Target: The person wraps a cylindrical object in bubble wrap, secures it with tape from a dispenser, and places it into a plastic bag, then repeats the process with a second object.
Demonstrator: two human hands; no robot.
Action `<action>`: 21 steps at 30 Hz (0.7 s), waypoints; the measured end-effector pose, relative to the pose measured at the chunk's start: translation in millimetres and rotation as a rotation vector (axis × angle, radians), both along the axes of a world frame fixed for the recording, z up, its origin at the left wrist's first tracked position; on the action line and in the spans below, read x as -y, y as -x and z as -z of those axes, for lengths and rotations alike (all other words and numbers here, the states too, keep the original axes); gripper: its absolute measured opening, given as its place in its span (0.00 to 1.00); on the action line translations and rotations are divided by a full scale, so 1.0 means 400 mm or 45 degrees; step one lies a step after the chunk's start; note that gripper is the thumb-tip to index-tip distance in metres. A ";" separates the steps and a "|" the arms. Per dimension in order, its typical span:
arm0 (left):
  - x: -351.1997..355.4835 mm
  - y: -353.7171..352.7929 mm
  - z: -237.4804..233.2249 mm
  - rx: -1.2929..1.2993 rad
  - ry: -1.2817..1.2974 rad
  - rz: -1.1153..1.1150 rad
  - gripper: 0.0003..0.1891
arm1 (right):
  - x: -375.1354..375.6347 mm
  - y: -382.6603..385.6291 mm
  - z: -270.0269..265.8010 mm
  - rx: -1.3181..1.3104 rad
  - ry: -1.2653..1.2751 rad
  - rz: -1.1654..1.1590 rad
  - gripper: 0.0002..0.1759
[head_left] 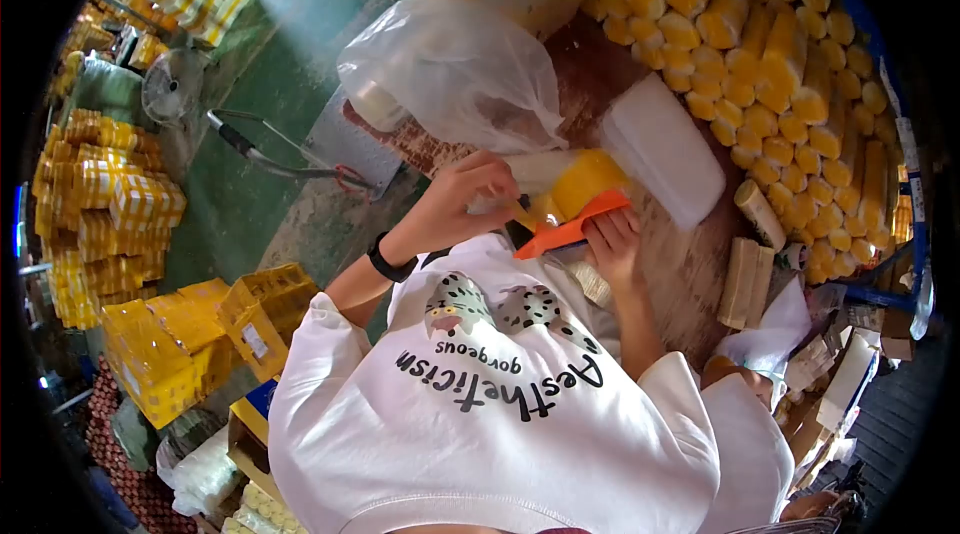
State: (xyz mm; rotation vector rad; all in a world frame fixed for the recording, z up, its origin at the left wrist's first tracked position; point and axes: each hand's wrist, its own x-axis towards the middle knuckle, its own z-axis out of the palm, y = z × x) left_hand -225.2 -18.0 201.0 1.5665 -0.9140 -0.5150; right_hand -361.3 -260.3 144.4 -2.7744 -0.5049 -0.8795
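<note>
An orange tape dispenser (572,226) with a roll of yellow tape (590,184) on it is held in front of my chest. My right hand (613,239) is wrapped round the dispenser's right end. At its left end, my left hand (475,192) has its fingers bent together by the loose end of the yellow tape (524,215); a dark band circles that wrist. Just beyond the hands lie a filled clear plastic bag (455,69) and a white translucent block-shaped package (665,149) on the brown wooden surface (683,269).
Yellow-wrapped rolls (790,84) are piled at the upper right. Yellow taped boxes (165,344) stand at the lower left, near a metal trolley handle (270,159). Another person's white sleeve (745,434) is close on the right, beside cardboard pieces (850,384).
</note>
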 end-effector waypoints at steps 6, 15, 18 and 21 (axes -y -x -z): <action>0.003 -0.030 0.009 0.373 0.093 0.098 0.09 | 0.020 -0.025 -0.032 -0.014 0.074 -0.039 0.14; 0.022 -0.027 0.007 0.389 0.056 0.141 0.11 | 0.023 -0.040 -0.072 0.008 0.136 -0.070 0.10; 0.016 -0.029 0.008 0.370 0.060 0.185 0.12 | 0.018 -0.035 -0.068 0.006 0.141 -0.077 0.09; 0.008 -0.023 0.005 0.361 0.035 0.200 0.12 | 0.012 -0.030 -0.061 -0.010 0.156 -0.085 0.10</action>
